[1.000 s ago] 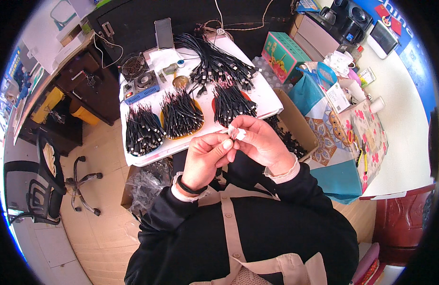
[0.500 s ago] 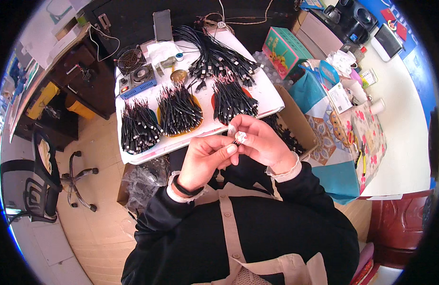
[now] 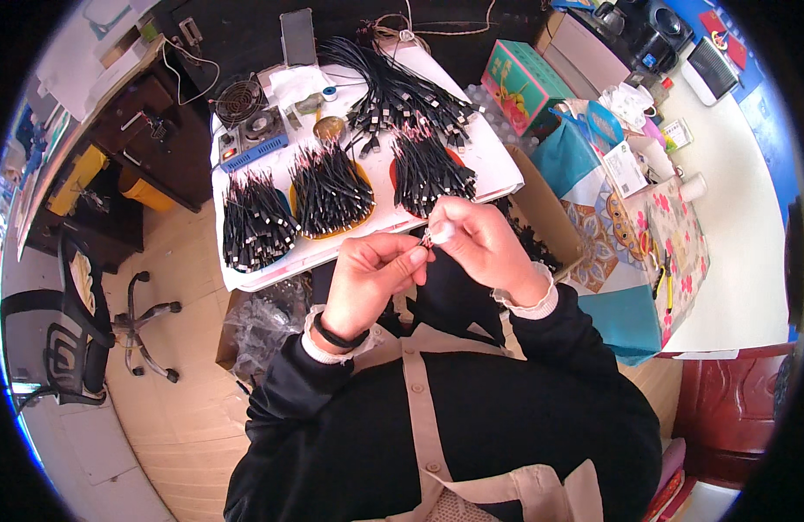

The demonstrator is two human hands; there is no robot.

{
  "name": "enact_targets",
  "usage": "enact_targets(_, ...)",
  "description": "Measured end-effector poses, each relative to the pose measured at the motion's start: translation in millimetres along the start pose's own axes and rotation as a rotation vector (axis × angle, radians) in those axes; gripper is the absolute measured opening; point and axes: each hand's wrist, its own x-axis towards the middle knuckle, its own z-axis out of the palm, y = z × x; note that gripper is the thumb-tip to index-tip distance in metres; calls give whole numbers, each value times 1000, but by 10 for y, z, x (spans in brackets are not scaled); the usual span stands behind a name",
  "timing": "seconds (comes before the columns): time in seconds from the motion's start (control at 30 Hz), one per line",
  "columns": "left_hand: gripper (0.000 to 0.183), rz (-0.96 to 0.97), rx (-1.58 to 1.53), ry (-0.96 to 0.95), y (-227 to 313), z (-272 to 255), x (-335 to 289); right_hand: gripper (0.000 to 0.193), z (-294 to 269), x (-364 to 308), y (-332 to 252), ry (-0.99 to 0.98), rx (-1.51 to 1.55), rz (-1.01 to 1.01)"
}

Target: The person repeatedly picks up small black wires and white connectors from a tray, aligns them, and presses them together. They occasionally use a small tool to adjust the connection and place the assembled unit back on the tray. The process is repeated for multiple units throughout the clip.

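Note:
Just past the front edge of the white table, my left hand (image 3: 371, 274) pinches a short cable between thumb and forefinger. Thin pinkish wires (image 3: 426, 237) stick up from its end; most of the cable is hidden by the fingers. My right hand (image 3: 485, 244) is closed beside those wires, with white wrapping (image 3: 441, 231) on a fingertip. Whether it grips a wire I cannot tell. Behind the hands lie bundles of black cables with metal plugs: a left bundle (image 3: 256, 222), a middle bundle (image 3: 331, 191) on a yellow dish, and a right bundle (image 3: 432, 170) on a red dish.
A loose heap of longer cables (image 3: 406, 96) covers the table's back. At its left stand a blue-grey heating device (image 3: 252, 148), a fan (image 3: 238, 103) and a small round tin (image 3: 329, 129). An open carton (image 3: 550, 209) adjoins the right side; yellow-handled pliers (image 3: 668, 287) lie further right.
My right hand has shifted slightly up and right, its fingers less overlapped with the left ones. The pinkish wire ends now show between the hands. My left hand keeps its pinch.

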Motion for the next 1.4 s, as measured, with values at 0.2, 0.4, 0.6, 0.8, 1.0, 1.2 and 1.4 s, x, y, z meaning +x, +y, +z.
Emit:
enact_targets(0.2,13,-21,-32,-3,-4,-2,-4,25,61,-68,-15,61,-174,-28)
enact_targets(0.4,14,-109,-25,-38,15,-80,5,21,-110,-82,85,331,-20,193)
enact_targets(0.6,14,-184,-54,-134,44,-155,7,31,-308,-199,-92,-71,-367,-63)
enact_targets(0.8,15,-207,-120,-242,58,-117,0,28,-274,-127,-193,-120,-464,-384)
enact_targets(1.0,12,3,207,-172,99,-39,-65,19,-215,-187,-183,-61,-535,-496)
enact_targets(1.2,26,1082,1372,9,-13,54,-66,9,-87,-343,-17,-41,344,325)
enact_targets(1.4,18,688,912,46,-62,62,-46,12,-134,-377,-84,81,-117,184)
